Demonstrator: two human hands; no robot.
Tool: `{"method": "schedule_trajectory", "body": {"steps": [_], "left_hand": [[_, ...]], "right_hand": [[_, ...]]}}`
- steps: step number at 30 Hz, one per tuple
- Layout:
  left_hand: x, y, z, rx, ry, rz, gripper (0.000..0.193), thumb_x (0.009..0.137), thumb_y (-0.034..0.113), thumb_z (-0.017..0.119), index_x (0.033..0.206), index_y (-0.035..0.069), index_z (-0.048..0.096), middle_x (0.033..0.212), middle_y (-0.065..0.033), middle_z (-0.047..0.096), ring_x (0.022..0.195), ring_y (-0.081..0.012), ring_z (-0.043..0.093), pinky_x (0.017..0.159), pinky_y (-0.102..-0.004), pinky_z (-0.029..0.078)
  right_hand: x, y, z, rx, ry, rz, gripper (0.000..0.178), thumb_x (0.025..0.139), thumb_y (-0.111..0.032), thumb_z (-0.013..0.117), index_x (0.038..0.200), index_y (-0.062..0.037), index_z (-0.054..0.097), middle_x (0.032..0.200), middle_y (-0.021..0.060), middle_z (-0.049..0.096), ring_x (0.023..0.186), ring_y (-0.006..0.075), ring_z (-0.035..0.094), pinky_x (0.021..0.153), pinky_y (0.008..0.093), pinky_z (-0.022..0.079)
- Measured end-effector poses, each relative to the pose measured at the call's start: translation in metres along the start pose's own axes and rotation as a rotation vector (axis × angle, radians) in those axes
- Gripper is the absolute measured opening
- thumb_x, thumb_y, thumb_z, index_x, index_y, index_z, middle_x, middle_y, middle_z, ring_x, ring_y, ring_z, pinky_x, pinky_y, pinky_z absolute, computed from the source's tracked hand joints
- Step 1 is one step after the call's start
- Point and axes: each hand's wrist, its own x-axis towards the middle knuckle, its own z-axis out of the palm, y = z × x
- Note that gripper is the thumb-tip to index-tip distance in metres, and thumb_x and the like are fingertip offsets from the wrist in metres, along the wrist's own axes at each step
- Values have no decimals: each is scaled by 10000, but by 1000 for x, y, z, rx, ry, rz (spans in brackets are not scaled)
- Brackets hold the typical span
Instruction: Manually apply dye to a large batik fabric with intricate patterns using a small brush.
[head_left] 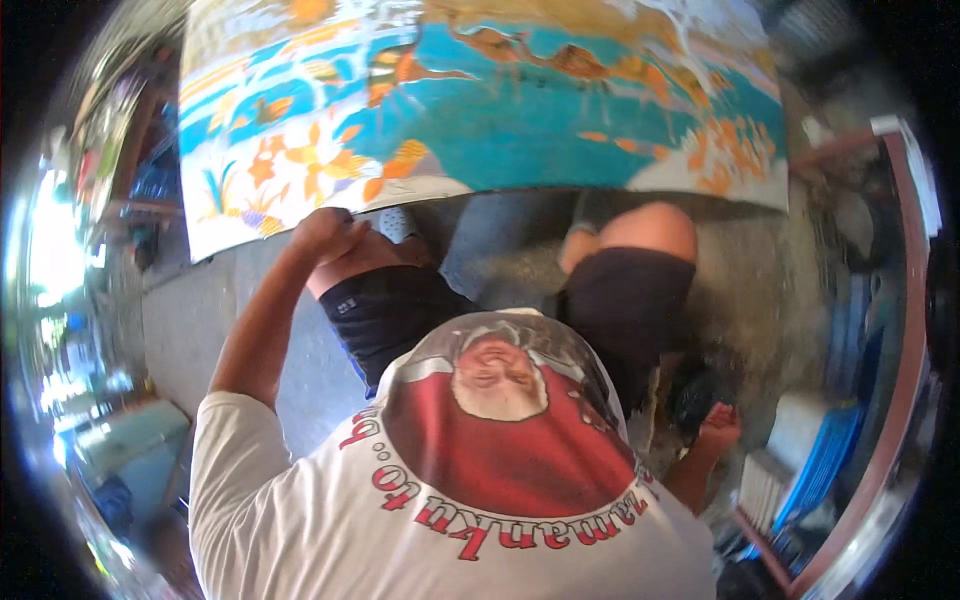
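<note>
A large painted cloth spreads in front of me, with orange birds, fish-like shapes and flowers on teal, white and tan. My left hand is closed at the cloth's lower left edge, just over my left knee; its fingertips are hidden, so whether it pinches the edge does not show. Low on my right side, away from the cloth, my right hand has its fingers curled. What it holds, if anything, is too small to make out. Next to it sits a dark round object, partly hidden by my leg.
I sit with both knees under the cloth's near edge. A reddish-brown frame curves along the right. Beside it stand a white block-like object and a blue slatted item. Shelving and a pale box are at left.
</note>
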Motion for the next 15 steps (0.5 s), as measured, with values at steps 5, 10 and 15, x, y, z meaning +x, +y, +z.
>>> {"method": "schedule_trajectory", "body": {"steps": [5,10,15], "left_hand": [[-35,4,6,-160,279,113,452,882,491,642,1026,83,771,1093,-178,737,1107,-383,665,993,-490,491],[-56,3,17,-104,592,271,387,839,436,678,1024,106,757,1099,-96,738,1144,-314,647,1065,-470,430],[-51,-9,11,-307,542,219,354,814,352,691,1010,62,741,1103,-125,735,1116,-334,656,1031,-452,456]], "right_hand": [[-46,-50,227,248,-511,-105,317,1048,-213,490,1154,15,682,930,130,717,845,243,662,915,424,556],[-140,-18,495,159,-1167,34,362,1036,-230,552,1301,9,613,978,78,620,876,192,554,861,381,492],[-255,100,679,-31,-1494,266,338,1012,-186,611,1301,-9,625,958,88,658,843,168,616,805,361,556]]}}
